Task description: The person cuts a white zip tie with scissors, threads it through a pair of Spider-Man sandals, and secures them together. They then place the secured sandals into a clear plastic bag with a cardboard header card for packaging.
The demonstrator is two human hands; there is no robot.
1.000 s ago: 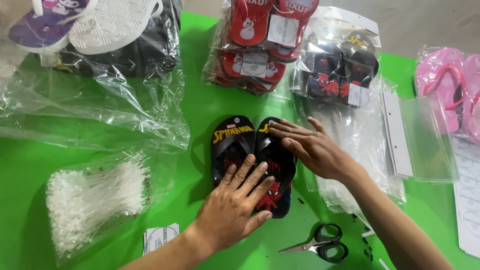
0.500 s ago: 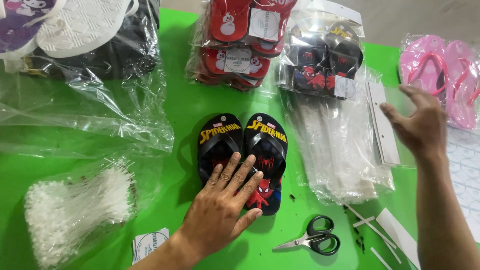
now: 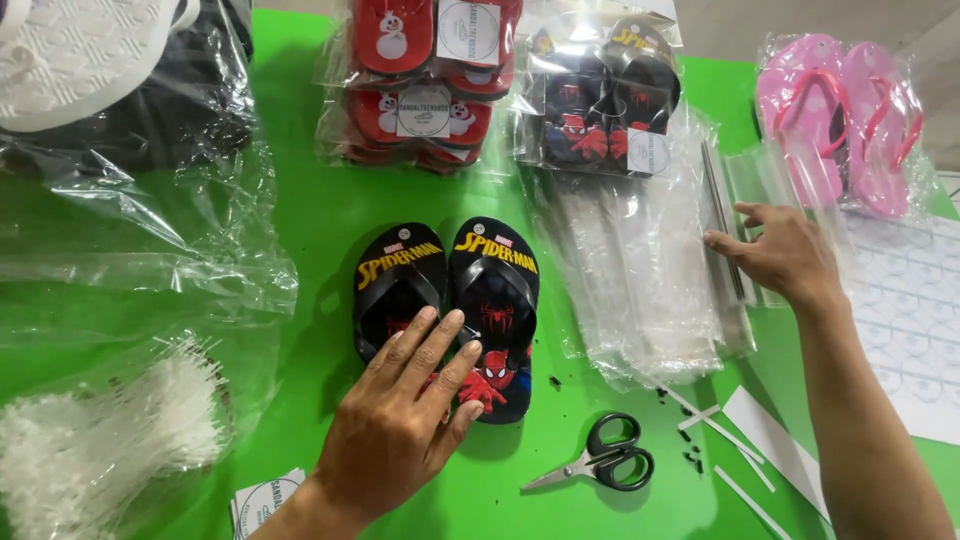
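Left hand [image 3: 400, 425], open, lies flat with fingers spread on 2 black sandals [image 3: 495, 300] set side by side near the middle of the green table [image 3: 310, 200]. Right hand [image 3: 780, 255], open, fingertips touching the clear bags [image 3: 650, 270] stacked toward the right edge. Scissors [image 3: 605, 465] lie near the front edge.

Left hand [image 3: 405, 420] flat, palm down, fingers spread; right hand [image 3: 775, 255] extended forward, fingers loosely open, forearm angled
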